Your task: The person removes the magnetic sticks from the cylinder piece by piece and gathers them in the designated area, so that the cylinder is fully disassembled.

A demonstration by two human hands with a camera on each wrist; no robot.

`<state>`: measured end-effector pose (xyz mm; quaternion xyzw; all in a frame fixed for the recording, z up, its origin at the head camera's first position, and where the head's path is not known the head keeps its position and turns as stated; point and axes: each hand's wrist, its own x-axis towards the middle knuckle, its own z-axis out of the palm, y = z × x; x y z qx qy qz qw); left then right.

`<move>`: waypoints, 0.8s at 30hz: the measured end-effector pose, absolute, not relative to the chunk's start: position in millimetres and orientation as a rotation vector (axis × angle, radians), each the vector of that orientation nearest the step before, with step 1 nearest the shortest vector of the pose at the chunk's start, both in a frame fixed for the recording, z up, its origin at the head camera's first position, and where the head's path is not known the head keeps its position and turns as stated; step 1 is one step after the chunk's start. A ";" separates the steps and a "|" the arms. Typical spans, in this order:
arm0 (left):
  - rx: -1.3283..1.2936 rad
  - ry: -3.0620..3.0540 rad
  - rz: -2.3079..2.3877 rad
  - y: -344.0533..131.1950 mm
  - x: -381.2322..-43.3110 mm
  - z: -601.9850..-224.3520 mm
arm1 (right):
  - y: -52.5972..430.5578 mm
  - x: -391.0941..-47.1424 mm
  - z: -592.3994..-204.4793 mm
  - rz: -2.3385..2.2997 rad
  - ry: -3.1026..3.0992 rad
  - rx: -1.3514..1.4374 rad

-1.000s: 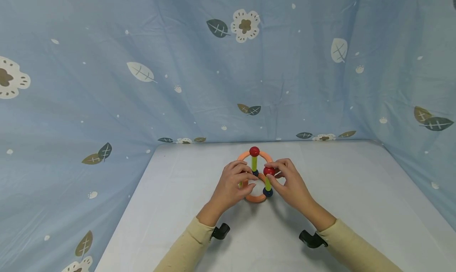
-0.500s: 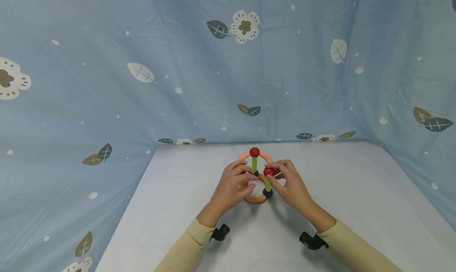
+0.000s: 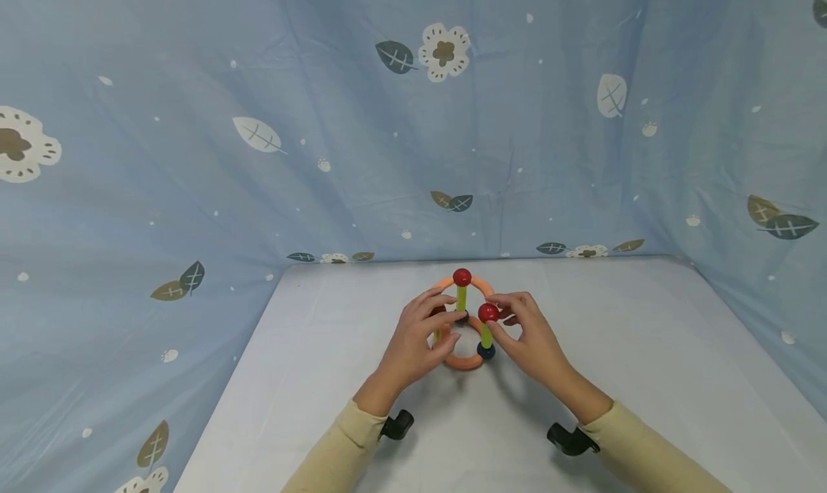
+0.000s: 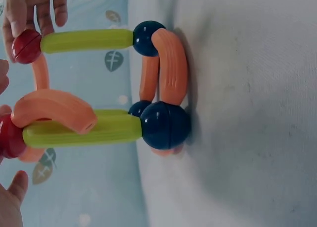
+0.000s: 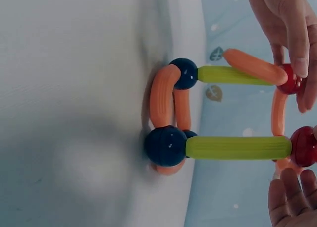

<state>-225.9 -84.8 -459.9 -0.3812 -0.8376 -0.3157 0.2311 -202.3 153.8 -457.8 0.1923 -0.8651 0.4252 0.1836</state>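
A toy frame of balls and rods stands on the table. Lime-green rods point(image 5: 238, 147) rise upright from dark blue balls point(image 4: 166, 125) to red balls, and curved orange rods point(image 3: 464, 362) link the balls at base and top. My right hand point(image 3: 533, 339) pinches the near right red ball point(image 3: 488, 312). On the left, my left hand point(image 3: 412, 339) has its fingers round another red ball point(image 5: 290, 78), mostly hidden in the head view. From that ball juts a curved orange rod point(image 4: 54, 108) with one end free. The back red ball point(image 3: 461, 277) is untouched.
The frame stands toward the far side of a white-covered table point(image 3: 310, 349). A blue patterned curtain point(image 3: 349, 120) hangs behind and beside it. Black wrist mounts point(image 3: 398, 425) project inward from both sleeves.
My left fingers have shifted slightly left, and some dark red now shows between them. The right hand and the frame stay nearly where they were. The head view has tilted slightly.
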 end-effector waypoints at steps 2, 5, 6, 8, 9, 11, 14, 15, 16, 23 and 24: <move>-1.031 -2.300 -0.866 -87.1 -226.2 -461.2 | 155.4 -201.3 -458.6 1.200 -2.443 0.530; -0.993 -2.314 -0.874 -91.1 -226.3 -463.0 | 157.9 -200.4 -461.6 1.198 -2.459 0.499; -0.976 -2.321 -0.881 -92.7 -226.2 -463.7 | 158.6 -200.0 -462.9 1.200 -2.468 0.488; -0.937 -2.341 -0.906 -96.0 -225.8 -465.4 | 160.1 -199.3 -465.9 1.210 -2.484 0.465; -0.920 -2.350 -0.918 -97.7 -225.7 -466.4 | 160.8 -199.0 -467.8 1.213 -2.491 0.455; -0.885 -2.369 -0.936 -101.1 -225.6 -469.5 | 162.2 -198.0 -472.4 1.219 -2.516 0.436; -0.842 -2.390 -0.970 -106.1 -225.1 -473.8 | 163.7 -196.1 -479.5 1.218 -2.556 0.409; -0.832 -2.396 -0.986 -107.7 -225.1 -475.4 | 163.9 -195.4 -481.5 1.216 -2.573 0.398; -0.818 -2.406 -1.000 -109.2 -225.1 -477.0 | 164.1 -194.6 -483.5 1.216 -2.587 0.388; -0.692 -2.508 -1.066 -118.2 -226.3 -493.1 | 167.2 -191.4 -498.5 1.223 -2.652 0.348; -0.671 -2.526 -1.074 -119.3 -226.2 -495.4 | 167.6 -191.5 -501.1 1.217 -2.659 0.349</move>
